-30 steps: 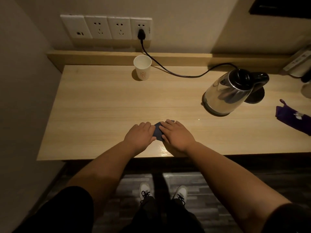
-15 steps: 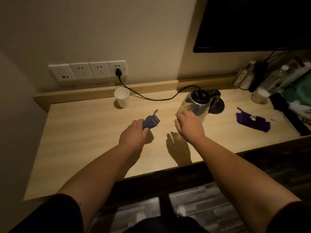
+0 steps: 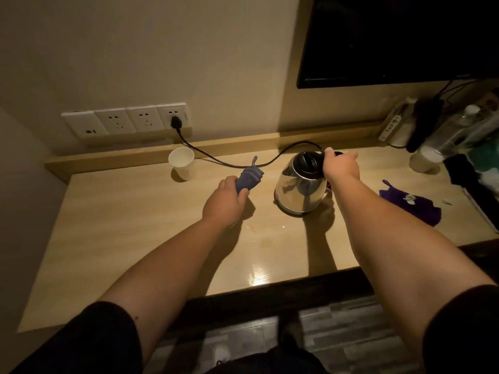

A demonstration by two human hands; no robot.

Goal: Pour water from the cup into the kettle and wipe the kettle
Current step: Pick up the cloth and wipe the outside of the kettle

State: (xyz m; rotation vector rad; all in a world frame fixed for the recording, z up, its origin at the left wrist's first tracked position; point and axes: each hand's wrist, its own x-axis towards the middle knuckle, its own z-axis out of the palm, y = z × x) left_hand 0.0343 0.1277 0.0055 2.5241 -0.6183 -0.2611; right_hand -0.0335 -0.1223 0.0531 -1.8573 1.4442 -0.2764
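Observation:
A steel kettle [image 3: 298,190] with a black lid stands on the wooden desk [image 3: 129,225], right of centre. My right hand [image 3: 341,166] is closed around its black handle at the kettle's right side. My left hand [image 3: 225,202] grips a bunched blue cloth [image 3: 249,178] just left of the kettle, not touching it. A white paper cup [image 3: 182,163] stands upright at the back left, near the wall ledge.
A black cord [image 3: 229,161] runs from the wall sockets [image 3: 127,121] across the back of the desk to the kettle. A purple cloth [image 3: 410,205] lies right of the kettle. Bottles and clutter [image 3: 442,141] crowd the far right under a dark screen [image 3: 391,39].
My hands left the desk's front edge. The left one lifted the blue cloth forward, and the right one reached past the kettle body and closed on its handle. The view tilted up.

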